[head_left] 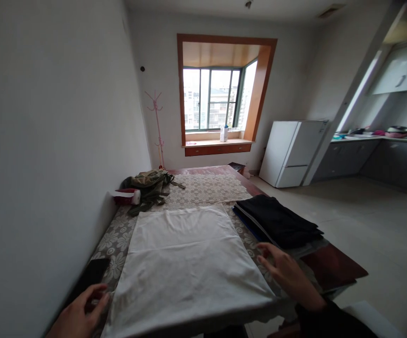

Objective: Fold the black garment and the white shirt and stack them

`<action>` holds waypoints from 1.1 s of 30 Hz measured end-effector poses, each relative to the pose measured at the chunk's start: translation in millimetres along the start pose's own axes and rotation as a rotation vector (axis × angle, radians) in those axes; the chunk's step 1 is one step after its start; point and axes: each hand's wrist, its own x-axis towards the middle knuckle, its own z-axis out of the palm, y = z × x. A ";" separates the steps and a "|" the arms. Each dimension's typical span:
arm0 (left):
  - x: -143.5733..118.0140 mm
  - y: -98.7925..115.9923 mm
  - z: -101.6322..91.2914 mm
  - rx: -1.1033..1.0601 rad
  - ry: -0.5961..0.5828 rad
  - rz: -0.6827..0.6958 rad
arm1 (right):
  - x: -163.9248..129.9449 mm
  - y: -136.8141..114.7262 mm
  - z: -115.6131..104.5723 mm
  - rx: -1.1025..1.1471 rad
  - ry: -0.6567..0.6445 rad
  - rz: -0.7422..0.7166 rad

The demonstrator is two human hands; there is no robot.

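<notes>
My left hand (80,311) and right hand (278,264) hold nothing, fingers parted, near either side of the white cloth (189,263), spread on the table (337,264). An uneven tug could crease it; a careless rightward sweep might scatter the black clothes (277,219).

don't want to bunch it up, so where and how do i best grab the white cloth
Probably by its two side edges: the white cloth lies flat, so edges look easiest to pinch. Bring the left hand in from the left, right hand from the right.
</notes>
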 end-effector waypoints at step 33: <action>206.0 94.5 106.4 -1.561 -0.163 -0.332 | 222.3 5.6 113.0 1.254 -0.190 0.403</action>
